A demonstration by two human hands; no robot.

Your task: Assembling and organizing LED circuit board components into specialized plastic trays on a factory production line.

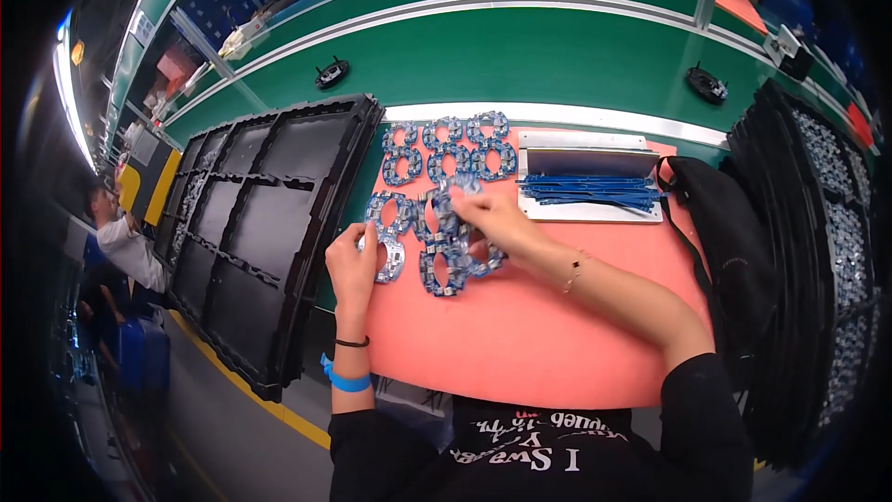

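Note:
Blue ring-shaped circuit boards, joined in figure-eight pairs, lie on a pink mat [530, 344]. My left hand [351, 265] is closed, its thumb and fingers at the lower left edge of one circuit board pair [393, 212]. Over the middle of the group, my right hand [497, 218] pinches the top of another circuit board pair [481, 256], which is slightly blurred and partly hidden by the hand. It overlaps a neighbouring pair [442, 274]. Behind my hands, several more pairs [450, 147] sit in a row along the mat's far edge.
A white metal fixture [590, 212] holds blue strips [581, 193]. A black tray [265, 242] leans at the left; stacked black trays [757, 316] with boards stand at the right, beside a black bag [720, 232]. Black round parts [332, 72] ride a green conveyor [520, 56]. Another person [125, 242] works far left.

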